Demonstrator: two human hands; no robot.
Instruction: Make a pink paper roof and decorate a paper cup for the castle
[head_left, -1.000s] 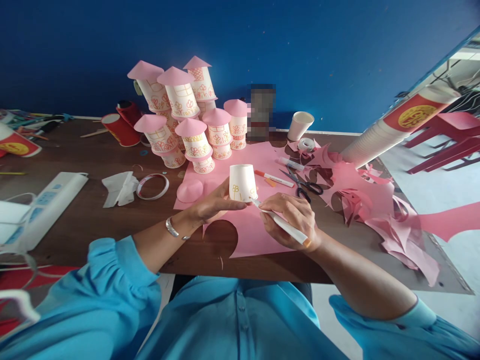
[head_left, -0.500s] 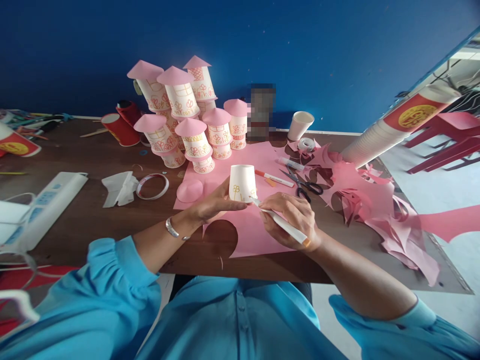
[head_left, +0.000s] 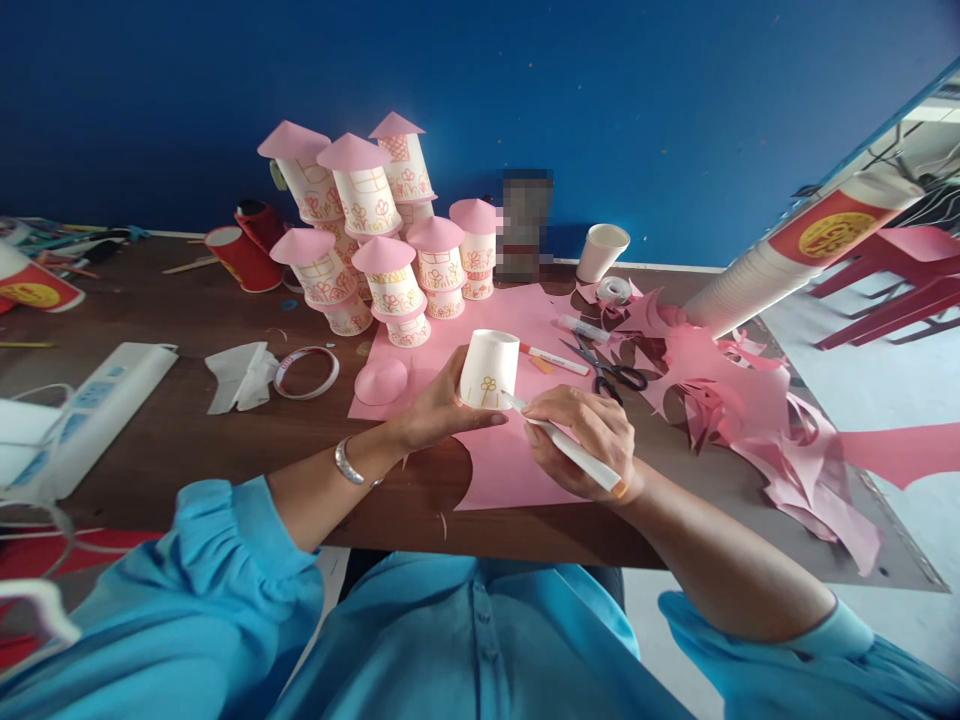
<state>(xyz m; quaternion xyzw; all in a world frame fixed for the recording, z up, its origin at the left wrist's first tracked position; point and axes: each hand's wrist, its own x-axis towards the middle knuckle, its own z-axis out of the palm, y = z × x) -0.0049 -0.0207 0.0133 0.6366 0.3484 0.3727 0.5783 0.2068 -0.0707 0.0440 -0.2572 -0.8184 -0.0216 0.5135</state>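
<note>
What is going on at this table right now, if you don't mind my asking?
A person in blue sleeves is decorating an upside-down white paper cup. The left hand holds the cup tilted over a pink paper sheet, while the right hand holds a white marker with its tip at the cup's lower edge, beside a small yellow flower drawing. Behind stands a pile of decorated cups with pink cone roofs. Scissors and pink paper scraps lie to the right.
</note>
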